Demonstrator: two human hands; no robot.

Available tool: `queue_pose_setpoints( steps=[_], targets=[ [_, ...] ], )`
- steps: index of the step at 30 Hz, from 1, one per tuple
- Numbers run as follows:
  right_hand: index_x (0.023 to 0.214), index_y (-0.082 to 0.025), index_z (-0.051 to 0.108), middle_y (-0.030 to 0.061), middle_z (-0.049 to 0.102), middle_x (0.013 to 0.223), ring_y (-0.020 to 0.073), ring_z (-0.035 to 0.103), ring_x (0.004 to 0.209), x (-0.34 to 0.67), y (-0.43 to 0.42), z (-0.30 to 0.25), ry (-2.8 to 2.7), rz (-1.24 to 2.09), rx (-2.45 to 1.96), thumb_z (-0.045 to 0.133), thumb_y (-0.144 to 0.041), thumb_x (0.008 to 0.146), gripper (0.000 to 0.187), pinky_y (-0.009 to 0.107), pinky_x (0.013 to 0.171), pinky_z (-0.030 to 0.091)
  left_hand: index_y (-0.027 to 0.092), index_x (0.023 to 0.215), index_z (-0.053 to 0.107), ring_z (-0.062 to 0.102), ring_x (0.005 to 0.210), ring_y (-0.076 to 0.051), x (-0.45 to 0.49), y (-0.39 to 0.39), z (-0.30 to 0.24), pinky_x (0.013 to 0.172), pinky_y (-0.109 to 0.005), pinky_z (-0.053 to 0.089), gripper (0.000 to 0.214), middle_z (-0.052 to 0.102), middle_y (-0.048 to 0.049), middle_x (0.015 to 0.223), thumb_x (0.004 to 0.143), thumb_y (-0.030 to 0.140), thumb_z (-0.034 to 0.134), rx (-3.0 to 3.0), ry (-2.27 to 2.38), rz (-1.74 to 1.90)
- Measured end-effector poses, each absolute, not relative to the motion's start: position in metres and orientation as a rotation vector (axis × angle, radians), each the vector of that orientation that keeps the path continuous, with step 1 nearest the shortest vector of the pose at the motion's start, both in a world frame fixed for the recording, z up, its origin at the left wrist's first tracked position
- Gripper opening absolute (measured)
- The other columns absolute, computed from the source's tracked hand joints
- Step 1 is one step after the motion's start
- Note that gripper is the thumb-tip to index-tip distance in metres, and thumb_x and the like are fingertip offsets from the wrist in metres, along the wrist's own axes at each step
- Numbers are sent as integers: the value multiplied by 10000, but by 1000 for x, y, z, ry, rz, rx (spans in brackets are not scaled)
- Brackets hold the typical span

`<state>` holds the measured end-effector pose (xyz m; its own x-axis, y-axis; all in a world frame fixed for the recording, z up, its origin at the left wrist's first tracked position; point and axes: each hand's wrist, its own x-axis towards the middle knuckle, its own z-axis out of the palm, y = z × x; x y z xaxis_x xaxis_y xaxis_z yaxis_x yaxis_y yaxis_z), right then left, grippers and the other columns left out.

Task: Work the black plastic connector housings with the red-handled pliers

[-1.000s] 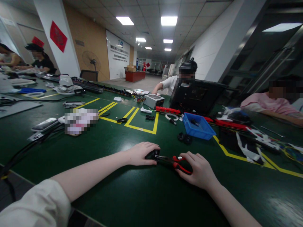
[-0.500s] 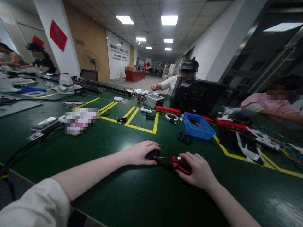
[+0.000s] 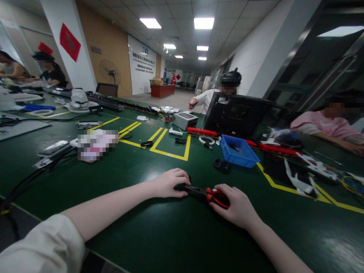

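Note:
Near the middle of the green table, my left hand (image 3: 172,184) is closed around a small black part (image 3: 181,187). Most of that part is covered by my fingers, so its kind does not show. My right hand (image 3: 237,203) grips red-and-black long-nose pliers (image 3: 209,193) by the handles. The pliers' jaws point left and reach the black part at my left fingertips; I cannot tell how firmly they bite. Just beyond my hands lie round black pieces (image 3: 222,166), apart from both hands.
A blue tray (image 3: 239,151) with a dark item in it stands ahead to the right. Behind are a metal power supply box (image 3: 185,120), a red strip (image 3: 201,132) and a large black panel (image 3: 239,115). A phone-like object (image 3: 98,145) lies left. Co-workers sit across and right.
The pliers' handles are closer together and the tool has shifted slightly. My left hand has barely moved. The co-worker across has moved a little to the right.

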<state>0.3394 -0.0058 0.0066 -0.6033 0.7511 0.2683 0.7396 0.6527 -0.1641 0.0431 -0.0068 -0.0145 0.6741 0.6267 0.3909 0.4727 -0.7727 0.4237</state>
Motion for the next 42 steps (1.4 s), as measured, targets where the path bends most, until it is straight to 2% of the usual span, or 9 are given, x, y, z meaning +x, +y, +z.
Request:
queue_pose_setpoints(
  steps=[6, 14, 26, 34, 42],
  targets=[
    [998, -241, 633, 52, 708, 943, 201, 658, 777, 337, -7, 10, -2552, 219, -1256, 605, -497, 811, 319, 349, 694, 505, 190, 1070, 650, 541, 1191, -241, 42, -6, -15, 1019, -390, 453, 253, 631, -81, 1179, 851, 305, 701, 2561, 865, 754],
    [967, -244, 638, 44, 707, 905, 194, 653, 756, 335, -9, 12, -2541, 242, -1255, 602, -486, 816, 287, 335, 675, 496, 197, 1065, 651, 543, 1200, -248, 42, -6, -13, 1029, -399, 446, 243, 632, -86, 1173, 847, 292, 701, 2525, 847, 749],
    [1034, -206, 629, 78, 695, 934, 198, 636, 748, 339, -7, 7, -2548, -176, -1066, 641, -482, 784, 373, 334, 669, 470, 201, 1078, 639, 562, 1193, -238, 42, -8, -10, 1055, -399, 421, 177, 644, -81, 1161, 939, 297, 584, 2597, 874, 728],
    [1146, -202, 595, 102, 668, 1040, 228, 645, 872, 346, -1, 3, -2570, -187, -1027, 646, -454, 797, 434, 360, 744, 494, 197, 1069, 645, 585, 1159, -228, 42, -7, -11, 1051, -395, 431, 160, 657, -80, 1135, 948, 265, 565, 2595, 875, 731],
    [1219, -222, 557, 95, 648, 1084, 248, 627, 941, 345, -3, 6, -2568, -163, -1014, 677, -326, 739, 506, 389, 797, 508, 183, 1006, 620, 577, 1187, -232, 43, -7, -11, 1072, -404, 423, 100, 669, -71, 1118, 954, 241, 557, 2625, 889, 729]
  ],
)
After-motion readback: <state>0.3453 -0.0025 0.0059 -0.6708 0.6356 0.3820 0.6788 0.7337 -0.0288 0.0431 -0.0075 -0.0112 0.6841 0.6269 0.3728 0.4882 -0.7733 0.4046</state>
